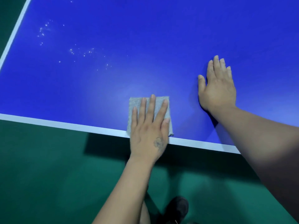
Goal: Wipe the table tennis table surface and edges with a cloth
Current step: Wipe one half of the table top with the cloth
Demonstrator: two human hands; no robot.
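A blue table tennis table (145, 46) with a white border line fills the upper part of the head view. A grey folded cloth (137, 104) lies flat on the blue surface, right at the near white edge (64, 123). My left hand (148, 126) presses on the cloth with straight, spread fingers, its wrist hanging past the edge. My right hand (216, 88) rests flat on the bare blue surface to the right of the cloth, fingers straight and pointing away. Small white droplets or specks (72, 50) are scattered on the far left of the surface.
Green floor (48, 175) lies below the table's near edge and beyond its left white edge (14, 34). A dark shoe (176, 209) shows at the bottom, under my arms.
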